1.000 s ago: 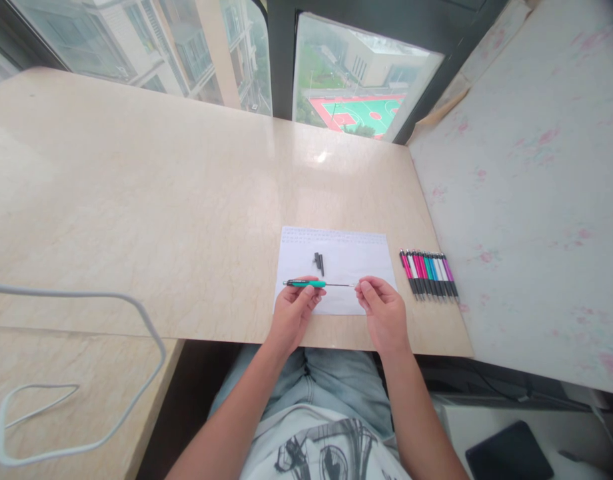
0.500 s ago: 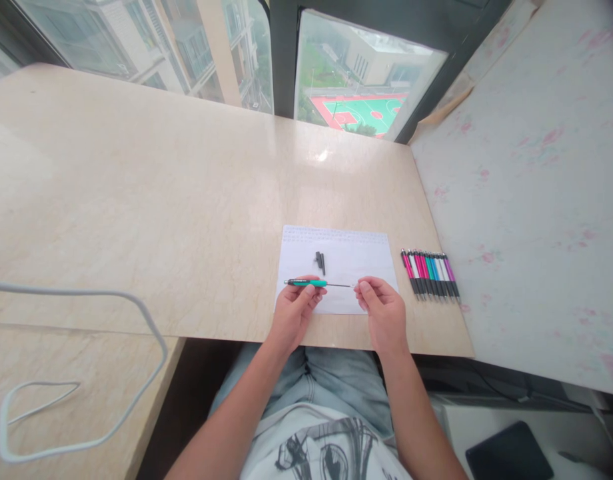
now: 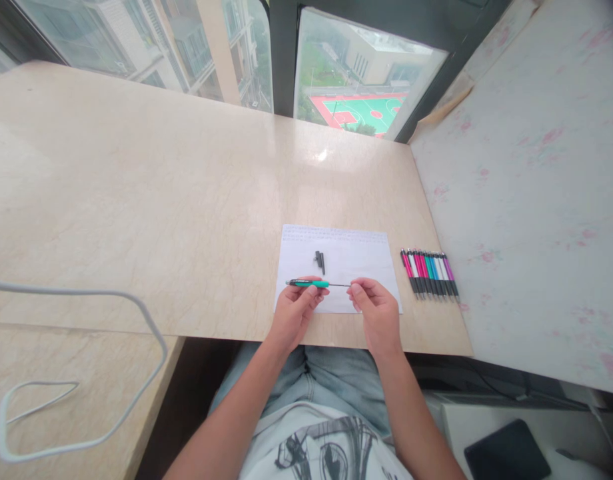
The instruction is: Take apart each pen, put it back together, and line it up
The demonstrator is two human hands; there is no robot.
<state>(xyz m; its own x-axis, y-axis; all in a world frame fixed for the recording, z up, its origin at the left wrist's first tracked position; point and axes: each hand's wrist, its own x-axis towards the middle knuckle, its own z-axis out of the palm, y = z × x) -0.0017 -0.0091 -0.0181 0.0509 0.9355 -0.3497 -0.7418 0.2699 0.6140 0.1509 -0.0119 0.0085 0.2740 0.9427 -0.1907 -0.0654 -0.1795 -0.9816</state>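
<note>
My left hand (image 3: 295,312) is closed around a teal pen barrel (image 3: 309,283), held level just above a white sheet of paper (image 3: 359,263). A thin dark refill (image 3: 339,285) sticks out of the barrel to the right. My right hand (image 3: 376,310) pinches the refill's far end between thumb and fingers. A small black pen part (image 3: 319,261) lies on the paper beyond the barrel.
A row of several pens (image 3: 429,273) in pink, white, teal and purple lies on the beige table (image 3: 161,200) right of the paper. A white cable (image 3: 86,373) loops at the lower left. A window is behind the table; a pale floral surface (image 3: 531,200) borders the right.
My right hand has moved slightly left toward the barrel, so less of the refill shows between the hands. The left hand has stayed in place.
</note>
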